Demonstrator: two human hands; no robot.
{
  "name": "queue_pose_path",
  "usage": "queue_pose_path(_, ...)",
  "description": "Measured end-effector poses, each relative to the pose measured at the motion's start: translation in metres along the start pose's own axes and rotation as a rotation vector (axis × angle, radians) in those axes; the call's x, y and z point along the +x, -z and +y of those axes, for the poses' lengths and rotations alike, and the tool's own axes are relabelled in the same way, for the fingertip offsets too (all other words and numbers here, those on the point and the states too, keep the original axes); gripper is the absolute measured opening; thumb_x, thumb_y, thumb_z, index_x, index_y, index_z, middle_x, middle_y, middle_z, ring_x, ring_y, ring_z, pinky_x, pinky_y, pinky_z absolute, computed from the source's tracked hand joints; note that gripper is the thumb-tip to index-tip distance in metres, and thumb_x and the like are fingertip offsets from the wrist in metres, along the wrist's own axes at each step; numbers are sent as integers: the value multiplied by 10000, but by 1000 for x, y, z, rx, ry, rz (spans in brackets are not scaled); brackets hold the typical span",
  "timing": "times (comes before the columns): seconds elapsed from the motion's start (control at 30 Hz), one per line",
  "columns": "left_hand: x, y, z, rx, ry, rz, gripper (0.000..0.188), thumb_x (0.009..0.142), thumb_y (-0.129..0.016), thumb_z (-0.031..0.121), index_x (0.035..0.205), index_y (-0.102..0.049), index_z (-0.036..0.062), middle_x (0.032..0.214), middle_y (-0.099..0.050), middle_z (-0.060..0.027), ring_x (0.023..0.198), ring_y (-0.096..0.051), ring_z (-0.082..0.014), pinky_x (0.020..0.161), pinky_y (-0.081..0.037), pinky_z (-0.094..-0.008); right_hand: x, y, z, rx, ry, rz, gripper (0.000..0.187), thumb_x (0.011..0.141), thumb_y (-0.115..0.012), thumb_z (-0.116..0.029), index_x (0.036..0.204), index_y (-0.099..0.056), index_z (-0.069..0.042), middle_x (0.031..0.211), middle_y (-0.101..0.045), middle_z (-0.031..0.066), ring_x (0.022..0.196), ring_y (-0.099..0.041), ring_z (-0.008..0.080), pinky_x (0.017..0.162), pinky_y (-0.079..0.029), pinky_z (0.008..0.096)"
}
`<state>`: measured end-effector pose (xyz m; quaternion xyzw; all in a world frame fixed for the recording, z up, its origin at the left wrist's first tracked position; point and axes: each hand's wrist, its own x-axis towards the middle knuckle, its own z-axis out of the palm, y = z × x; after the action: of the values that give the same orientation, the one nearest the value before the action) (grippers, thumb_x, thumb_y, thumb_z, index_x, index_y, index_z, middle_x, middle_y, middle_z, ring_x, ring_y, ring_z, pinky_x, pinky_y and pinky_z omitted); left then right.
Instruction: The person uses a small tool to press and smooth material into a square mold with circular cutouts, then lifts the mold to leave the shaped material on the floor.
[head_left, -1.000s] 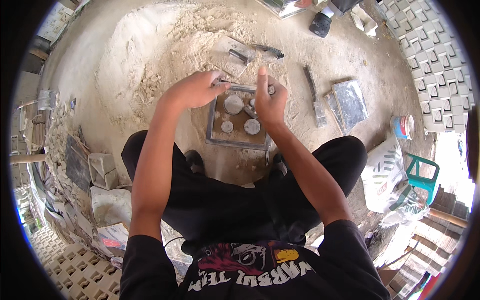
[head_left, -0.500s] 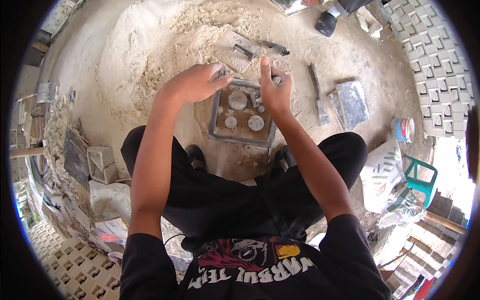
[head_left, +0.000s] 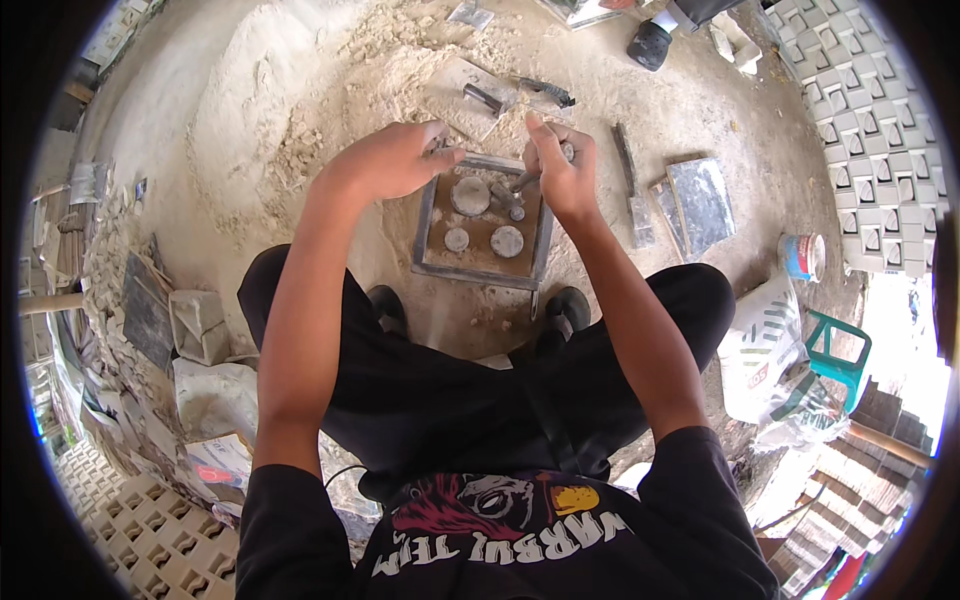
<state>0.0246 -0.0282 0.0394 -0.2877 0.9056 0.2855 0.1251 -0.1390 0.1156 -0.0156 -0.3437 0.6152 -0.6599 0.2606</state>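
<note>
A square dark-rimmed frame (head_left: 480, 277) lies on the ground between my feet, filled with brown sandy material. Several round grey discs sit in it, among them a large disc (head_left: 471, 196) and a smaller disc (head_left: 507, 241). My right hand (head_left: 564, 170) is closed around the handle of a small hammer, at the frame's far right. The hammer head (head_left: 508, 200) is low over the discs, and I cannot tell if it touches one. My left hand (head_left: 405, 158) is at the far left corner, fingers bent and apart, with no held thing visible.
Beyond the frame, a trowel (head_left: 484, 98) lies on a board beside a sand heap (head_left: 260, 110). A long-handled tool (head_left: 630, 180) and flat dark plates (head_left: 703, 197) lie to the right. Farther right are a paint can (head_left: 802, 257), a white sack (head_left: 762, 345) and a green stool (head_left: 838, 345).
My right hand has shifted slightly right and turned, and the hammer head shows more clearly over the discs. The left hand has barely moved.
</note>
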Motion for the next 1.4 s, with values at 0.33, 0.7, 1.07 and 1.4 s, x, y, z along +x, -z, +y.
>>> queue_pose_path(0.33,-8,8,-3,-65,16,8,615,927,-497,533,1300,-508,44,1121,-636,-225,1005,-627,-346,860,-482,-398,3,12,-13,250,152,38,470,954,-470,-175,528,-287,-96,500,-318,-12,453,-266,88,444,-227,275)
queue_pose_path(0.7,-4,8,-8,-45,45,-13,596,935,-494,514,1292,-508,37,1198,-605,-237,1127,-584,-356,921,-464,-406,8,8,-29,241,54,-16,476,942,-477,-179,523,-263,-106,528,-311,6,432,-216,82,394,-178,263)
queue_pose_path(1.07,-6,-1,0,-8,13,-57,627,928,-491,534,1274,-514,12,1190,-610,-219,1105,-589,-350,911,-465,-396,-21,8,-1,-56,99,-107,440,927,-562,-169,520,-452,-44,515,-428,-51,498,-353,25,445,-265,248)
queue_pose_path(1.4,-4,2,1,-20,45,-53,651,927,-490,537,1318,-491,16,1187,-607,-227,1105,-584,-358,925,-460,-404,-18,4,11,-60,49,-133,438,928,-559,-166,519,-426,-82,514,-403,-71,495,-333,18,440,-251,244)
